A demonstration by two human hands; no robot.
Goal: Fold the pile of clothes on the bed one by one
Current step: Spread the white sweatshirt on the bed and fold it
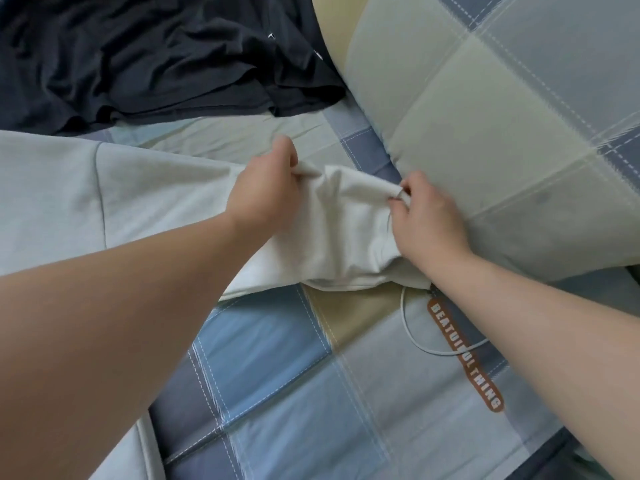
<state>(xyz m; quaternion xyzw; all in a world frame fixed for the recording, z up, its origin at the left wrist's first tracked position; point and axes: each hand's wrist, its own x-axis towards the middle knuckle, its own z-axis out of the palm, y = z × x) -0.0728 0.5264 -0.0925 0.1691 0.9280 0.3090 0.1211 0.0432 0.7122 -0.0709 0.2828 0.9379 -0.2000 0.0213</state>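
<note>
Garment (346, 244): white, bunched mid-frame.
Left hand (266, 188): fingers pinched its edge.
Right hand (426, 216): pinched likewise.
Tip: needed pulling taut, flat.

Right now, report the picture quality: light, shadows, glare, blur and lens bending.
Head view: soft, even light, no glare; only faint shadows under the white garment; the wide lens bends the pillow lines; the dark clothes lose detail; left hand and right hand, both gripping the garment, look slightly soft.
</note>
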